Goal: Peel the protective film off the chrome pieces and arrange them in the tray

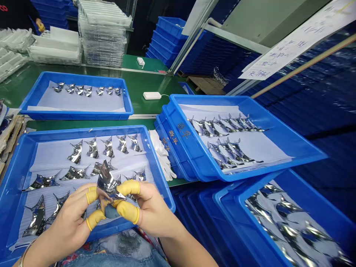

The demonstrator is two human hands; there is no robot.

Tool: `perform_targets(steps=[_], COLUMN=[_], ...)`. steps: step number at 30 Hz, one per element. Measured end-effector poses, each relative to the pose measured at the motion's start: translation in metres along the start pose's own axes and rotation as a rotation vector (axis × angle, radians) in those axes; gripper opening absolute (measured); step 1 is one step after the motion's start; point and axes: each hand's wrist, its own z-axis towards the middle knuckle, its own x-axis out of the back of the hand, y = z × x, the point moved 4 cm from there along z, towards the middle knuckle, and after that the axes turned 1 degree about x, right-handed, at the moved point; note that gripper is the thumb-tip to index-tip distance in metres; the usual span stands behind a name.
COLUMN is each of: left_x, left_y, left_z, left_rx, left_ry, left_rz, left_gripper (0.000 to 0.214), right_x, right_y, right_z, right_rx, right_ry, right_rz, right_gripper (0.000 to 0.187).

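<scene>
Chrome part [107, 181]: you are holding it just above the front edge of the near blue tray [16, 163] | your left hand [71, 218] and right hand [147, 209] are both pinching it, yellow-capped fingertips [128, 187] pressing on its edges | matching parts [75, 152] are lying in rows inside that tray | white gloves [162, 155] are lying just right of it

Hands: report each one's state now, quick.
Left hand: closed, pinching the shiny metal part.
Right hand: closed, pinching the shiny metal part too.
</scene>
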Motion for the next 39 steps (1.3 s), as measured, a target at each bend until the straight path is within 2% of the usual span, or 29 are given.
perform_targets(steps=[6,12,17,23,28,30,35,39], left_x=[-0.002,-0.001,0.001,0.006,0.009,0.009,0.005,0.003], left_y=[0.002,0.0,-0.001,0.0,0.003,0.003,0.005,0.009], left_z=[0.002,0.001,0.003,0.009,0.014,0.014,0.014,0.013], left_rx=[-0.024,-0.013,-0.037,-0.1,-0.126,-0.136,-0.146,-0.162], left_ry=[-0.099,-0.125,-0.092,-0.056,-0.051,-0.047,-0.043,-0.067], left_rz=[-0.039,-0.059,-0.034,0.011,0.061,0.073,0.041,0.028], left_gripper=[0.032,0.034,0.033,0.029,0.036,0.036,0.018,0.02], right_x=[-0.002,-0.004,-0.005,-0.008,-0.009,-0.009,-0.004,-0.002], right_y=[0.006,0.001,-0.004,-0.007,-0.009,-0.009,-0.008,-0.002], right_z=[-0.001,0.0,0.003,0.005,0.005,0.005,0.003,0.003], right_rx=[-0.036,-0.029,0.058,0.148,0.236,0.238,0.217,0.105], right_ry=[0.032,0.007,-0.004,-0.003,0.005,0.01,0.05,0.069], right_rz=[0.042,0.068,-0.029,-0.104,-0.137,-0.157,-0.162,0.008], right_gripper=[0.027,0.015,0.004,0.006,0.008,0.008,0.004,0.012])
